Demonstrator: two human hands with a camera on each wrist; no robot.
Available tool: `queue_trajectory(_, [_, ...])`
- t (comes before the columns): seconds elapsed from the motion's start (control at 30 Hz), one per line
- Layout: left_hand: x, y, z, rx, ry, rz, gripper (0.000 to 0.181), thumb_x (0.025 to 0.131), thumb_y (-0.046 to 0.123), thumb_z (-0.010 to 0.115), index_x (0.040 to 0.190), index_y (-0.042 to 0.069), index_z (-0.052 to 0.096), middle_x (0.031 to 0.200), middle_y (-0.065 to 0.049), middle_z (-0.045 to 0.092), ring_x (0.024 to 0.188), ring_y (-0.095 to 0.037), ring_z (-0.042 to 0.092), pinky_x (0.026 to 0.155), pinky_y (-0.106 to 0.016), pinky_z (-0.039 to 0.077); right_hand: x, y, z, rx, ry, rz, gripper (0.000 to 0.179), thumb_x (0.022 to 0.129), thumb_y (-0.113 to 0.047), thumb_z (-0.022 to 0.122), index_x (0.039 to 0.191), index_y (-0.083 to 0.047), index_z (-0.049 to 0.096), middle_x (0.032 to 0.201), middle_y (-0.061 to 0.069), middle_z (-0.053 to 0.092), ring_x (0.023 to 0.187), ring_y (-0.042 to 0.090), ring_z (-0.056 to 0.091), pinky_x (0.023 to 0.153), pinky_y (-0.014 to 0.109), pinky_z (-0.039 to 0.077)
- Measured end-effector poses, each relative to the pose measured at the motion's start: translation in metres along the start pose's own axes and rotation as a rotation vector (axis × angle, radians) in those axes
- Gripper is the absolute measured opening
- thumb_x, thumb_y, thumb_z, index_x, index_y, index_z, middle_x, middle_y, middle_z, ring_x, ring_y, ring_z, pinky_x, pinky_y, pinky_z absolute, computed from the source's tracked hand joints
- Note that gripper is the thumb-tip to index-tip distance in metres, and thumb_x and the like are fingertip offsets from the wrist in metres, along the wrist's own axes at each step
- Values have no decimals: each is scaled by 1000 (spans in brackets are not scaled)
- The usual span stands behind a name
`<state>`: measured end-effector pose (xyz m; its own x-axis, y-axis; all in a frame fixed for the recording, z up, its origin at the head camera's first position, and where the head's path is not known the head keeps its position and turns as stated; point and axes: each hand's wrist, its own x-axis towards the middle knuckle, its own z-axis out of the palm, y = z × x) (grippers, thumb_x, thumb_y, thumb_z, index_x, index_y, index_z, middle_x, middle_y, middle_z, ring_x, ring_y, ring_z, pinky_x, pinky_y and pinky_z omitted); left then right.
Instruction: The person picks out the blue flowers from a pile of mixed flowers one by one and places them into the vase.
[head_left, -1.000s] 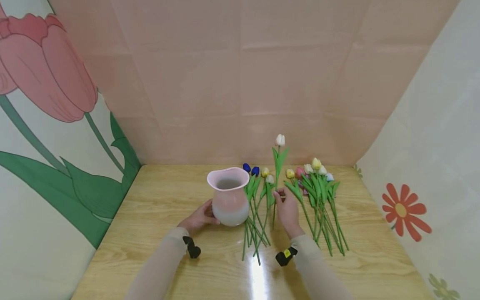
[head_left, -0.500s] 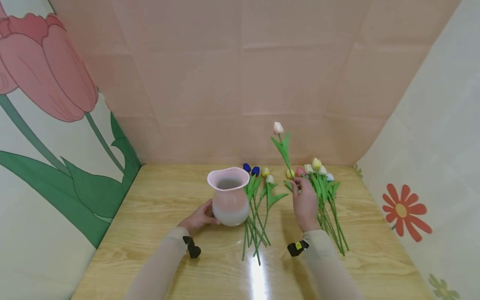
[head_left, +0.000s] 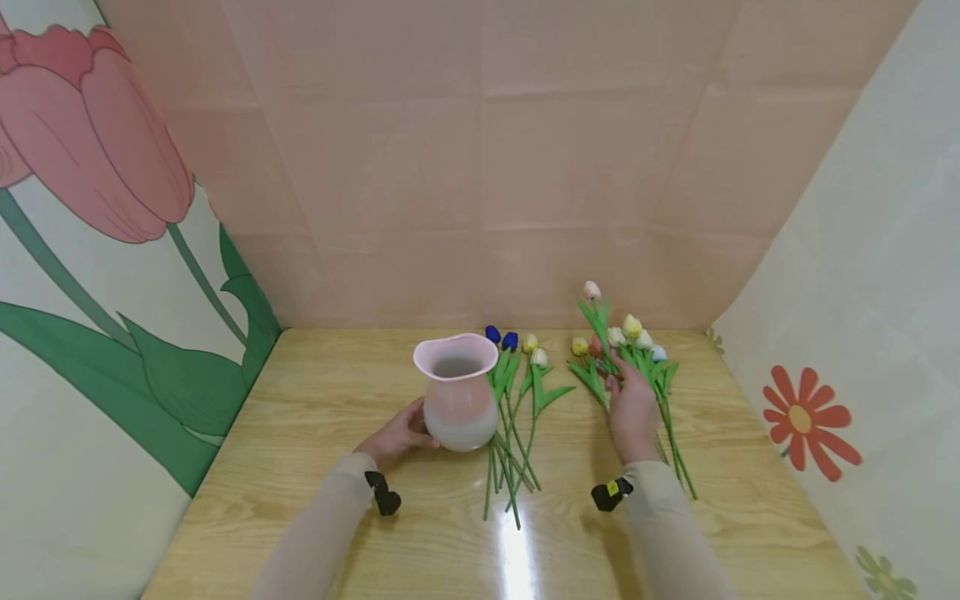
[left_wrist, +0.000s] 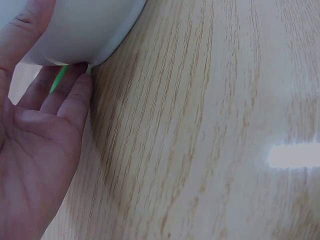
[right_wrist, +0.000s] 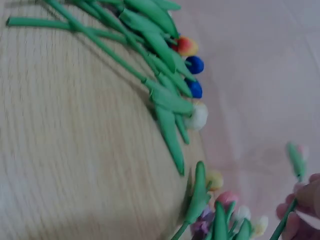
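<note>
Pink shading into white, one vase (head_left: 459,408) sits beside the left tulip group (head_left: 537,400), its lower side gripped by the left hand (head_left: 397,437). One pale pink tulip (head_left: 592,291) is pinched in the right hand (head_left: 634,414) above the right tulip group (head_left: 643,362), whose overlapping blooms defy exact counting. The left group shows two blue, one yellow, one white. Around the wood-grained surface (head_left: 322,400) hang a pink backdrop (head_left: 480,167) and flower-printed side walls (head_left: 862,250). The vase's mouth faces up; its inside bottom is hidden.

Both forearms (head_left: 318,525) reach forward, right fingers (right_wrist: 311,196) pinching.
</note>
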<state>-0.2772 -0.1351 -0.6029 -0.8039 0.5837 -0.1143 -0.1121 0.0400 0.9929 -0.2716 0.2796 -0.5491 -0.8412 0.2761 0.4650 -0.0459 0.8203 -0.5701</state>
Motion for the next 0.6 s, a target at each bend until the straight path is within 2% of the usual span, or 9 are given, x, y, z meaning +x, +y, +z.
queue_trajectory(0.13, [1, -1, -1, -10, -2, -5, 90, 80, 3, 76, 152, 24, 27, 158, -4, 31, 144, -26, 30, 114, -42, 32, 0, 11, 1, -60, -97, 68, 34, 96, -6, 58, 129, -8, 61, 108, 21, 67, 92, 38, 64, 70, 51, 51])
queue_trajectory(0.3, [2, -3, -3, -17, -6, -1, 90, 79, 2, 76, 152, 24, 28, 158, -5, 30, 144, -27, 29, 113, -41, 33, -1, 21, 4, -161, -200, 109, 28, 95, -7, 57, 122, -7, 66, 102, 25, 67, 88, 41, 65, 63, 51, 51])
queue_trajectory(0.6, [1, -3, -2, -14, -12, 9, 90, 81, 1, 75, 153, 21, 25, 158, -9, 29, 143, -29, 31, 109, -37, 39, 2, 33, 10, -252, -285, 36, 24, 92, -13, 61, 113, -11, 72, 99, 21, 71, 79, 43, 66, 56, 51, 49])
